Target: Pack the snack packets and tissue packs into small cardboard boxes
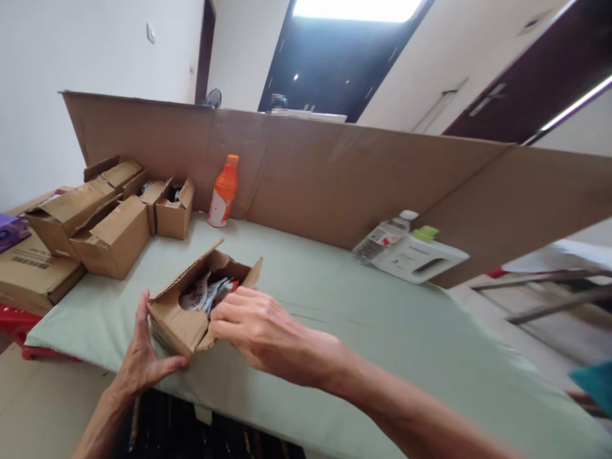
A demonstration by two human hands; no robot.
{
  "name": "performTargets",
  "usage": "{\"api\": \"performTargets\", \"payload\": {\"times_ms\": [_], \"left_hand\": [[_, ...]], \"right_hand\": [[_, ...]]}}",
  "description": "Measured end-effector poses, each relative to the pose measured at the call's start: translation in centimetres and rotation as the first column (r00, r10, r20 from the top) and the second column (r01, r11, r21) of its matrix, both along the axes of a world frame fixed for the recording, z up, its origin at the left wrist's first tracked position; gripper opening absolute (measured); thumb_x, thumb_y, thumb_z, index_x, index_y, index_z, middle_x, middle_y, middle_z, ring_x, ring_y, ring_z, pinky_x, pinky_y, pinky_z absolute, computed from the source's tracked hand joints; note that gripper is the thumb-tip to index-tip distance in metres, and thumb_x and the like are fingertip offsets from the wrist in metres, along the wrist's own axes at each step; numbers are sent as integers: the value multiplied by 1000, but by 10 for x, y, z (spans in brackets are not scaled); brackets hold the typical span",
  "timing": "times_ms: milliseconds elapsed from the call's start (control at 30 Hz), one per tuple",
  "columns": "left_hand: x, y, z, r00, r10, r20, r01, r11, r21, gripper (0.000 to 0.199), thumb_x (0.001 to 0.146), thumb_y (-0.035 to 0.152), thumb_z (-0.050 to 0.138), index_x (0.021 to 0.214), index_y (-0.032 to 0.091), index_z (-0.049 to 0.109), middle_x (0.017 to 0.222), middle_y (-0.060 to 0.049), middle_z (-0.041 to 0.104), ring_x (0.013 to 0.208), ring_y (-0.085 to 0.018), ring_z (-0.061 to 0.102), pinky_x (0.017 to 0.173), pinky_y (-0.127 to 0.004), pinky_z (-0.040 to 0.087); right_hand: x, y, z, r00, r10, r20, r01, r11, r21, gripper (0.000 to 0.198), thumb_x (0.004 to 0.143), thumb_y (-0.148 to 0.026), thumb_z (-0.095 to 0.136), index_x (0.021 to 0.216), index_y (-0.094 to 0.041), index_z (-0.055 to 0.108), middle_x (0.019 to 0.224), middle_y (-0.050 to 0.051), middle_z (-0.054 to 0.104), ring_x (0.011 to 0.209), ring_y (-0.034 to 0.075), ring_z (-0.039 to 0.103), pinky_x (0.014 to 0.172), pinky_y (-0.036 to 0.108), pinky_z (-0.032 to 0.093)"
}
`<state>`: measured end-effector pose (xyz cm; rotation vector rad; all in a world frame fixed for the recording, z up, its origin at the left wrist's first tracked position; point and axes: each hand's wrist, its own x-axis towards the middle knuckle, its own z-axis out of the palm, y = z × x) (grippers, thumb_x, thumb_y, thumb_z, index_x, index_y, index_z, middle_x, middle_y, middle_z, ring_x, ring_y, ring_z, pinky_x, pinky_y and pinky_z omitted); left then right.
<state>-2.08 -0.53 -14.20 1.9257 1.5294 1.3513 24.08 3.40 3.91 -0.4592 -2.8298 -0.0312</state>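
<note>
An opened cardboard box (179, 325) stands tilted on the cloth near the table's front edge, its flaps raised. White printed packets (210, 292) with touches of red fill its inside. My left hand (143, 363) grips the box at its near left corner, thumb along the bottom and fingers up the side. Over the right side of the opening, my right hand (253, 322) is closed, with its fingers curled down at the flap and packets. What those fingertips hold is hidden.
Several cardboard boxes (117, 239) stand at the left. An orange bottle (224, 191) is at the back, before a cardboard screen (306, 172). A clear plastic bottle (385, 239) and a white jug (414, 258) with a green cap lean at the right. Pale green cloth (306, 255) covers the table.
</note>
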Motion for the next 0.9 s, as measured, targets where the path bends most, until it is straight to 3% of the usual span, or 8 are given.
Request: {"api": "performTargets", "payload": {"times_ms": [100,200,367,433,500,633,767,900], "left_hand": [[12,-18,-1,994,-107,-1,107,994,-29,135,69,58,86,162,39,-9,173,-14,11,153,-44,30,120,-67,31],[28,-25,-4,989,-147,-7,147,988,-57,142,65,53,91,162,38,-12,173,-16,12,152,-47,31,118,-68,35],[40,-16,-5,987,-153,-41,150,986,-68,132,72,42,84,161,40,-13,169,-14,26,150,-43,37,117,-65,40],[39,-14,-3,984,-167,-60,163,985,-63,130,73,42,83,163,36,-11,168,-16,26,151,-43,34,119,-62,38],[37,-13,-2,980,-185,-76,180,982,-60,129,73,44,83,163,34,-10,167,-18,26,152,-43,32,119,-62,38],[35,-11,-2,974,-209,-87,204,977,-58,132,72,50,84,163,35,-10,165,-19,29,148,-46,39,114,-64,44],[37,-9,-1,973,-218,-76,213,974,-72,128,73,51,83,162,40,-8,166,-14,29,147,-46,41,114,-64,46],[40,-7,-2,982,-189,-6,187,977,-106,130,69,52,83,161,45,-9,166,-7,32,143,-45,46,114,-63,48]], "right_hand": [[12,-17,4,998,-10,-61,-2,979,-202,17,100,-14,55,88,-17,67,83,3,71,76,15,61,70,28,42],[15,-21,7,992,-92,-89,63,956,-287,17,101,-18,58,89,-16,70,82,4,71,72,15,61,65,28,41],[28,-12,18,997,-78,-27,49,825,-562,23,103,-22,55,89,-16,72,79,1,72,70,12,63,66,23,46],[40,0,22,983,-180,37,173,841,-513,17,100,-16,57,102,-18,74,94,3,75,81,14,67,74,25,49],[50,16,22,951,-257,173,307,862,-403,24,94,-14,63,114,-20,73,108,6,75,92,19,69,80,29,51],[51,42,7,870,-254,422,378,894,-242,42,86,-17,74,128,-22,71,117,11,72,94,24,69,74,32,51],[32,51,-15,858,-235,456,300,951,-74,23,87,-10,67,105,-18,78,108,12,75,84,22,69,64,31,44],[17,57,-24,829,-160,537,196,980,-11,17,89,-8,62,85,-14,77,88,10,76,73,19,65,56,32,35]]}}
